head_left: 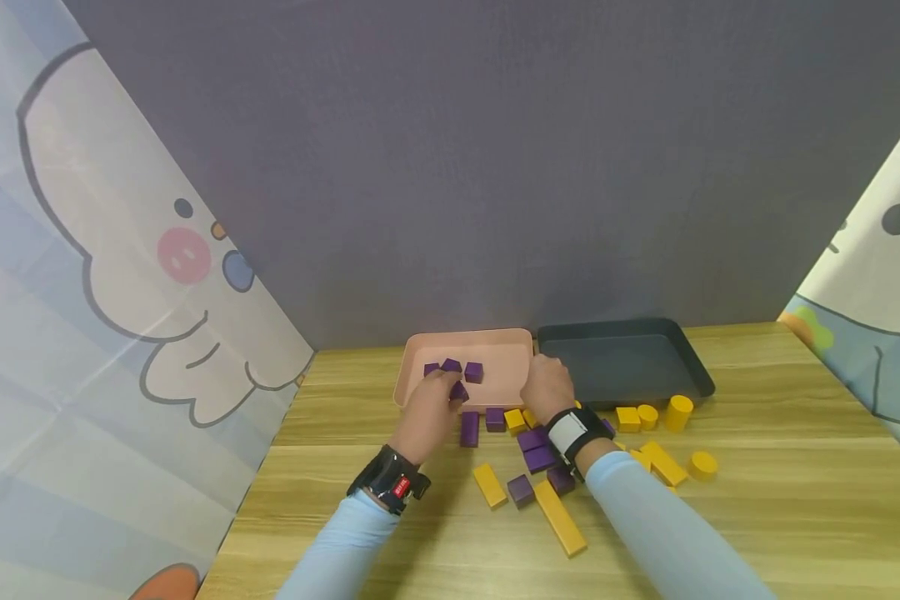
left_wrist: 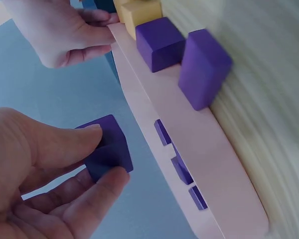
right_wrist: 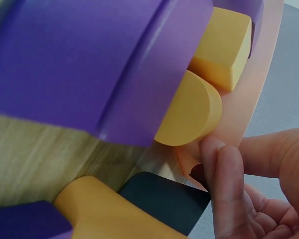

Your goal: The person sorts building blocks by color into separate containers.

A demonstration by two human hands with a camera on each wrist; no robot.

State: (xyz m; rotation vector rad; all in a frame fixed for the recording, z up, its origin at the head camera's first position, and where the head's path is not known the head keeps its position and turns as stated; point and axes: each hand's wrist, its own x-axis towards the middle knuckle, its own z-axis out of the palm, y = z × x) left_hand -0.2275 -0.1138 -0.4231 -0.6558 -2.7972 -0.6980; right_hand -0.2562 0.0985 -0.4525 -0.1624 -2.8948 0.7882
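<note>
My left hand (head_left: 426,417) is over the left part of the pink tray (head_left: 506,379). Between thumb and fingertips it pinches a purple block (left_wrist: 109,149), which stays above the tray floor. Purple cubes (head_left: 474,372) lie inside that tray. At the tray's right front corner is my right hand (head_left: 549,390); in the right wrist view its thumb and fingers pinch the pink rim (right_wrist: 241,117). Close by its fingertips sit a rounded yellow block (right_wrist: 192,109) and a yellow cube (right_wrist: 222,47), outside the tray.
A dark tray (head_left: 618,362) stands right of the pink one, against the grey back wall (head_left: 450,167). Purple blocks (head_left: 540,458) and yellow blocks (head_left: 559,517) lie scattered on the wooden table (head_left: 307,500) before the trays. A yellow cylinder (head_left: 678,412) stands at the right.
</note>
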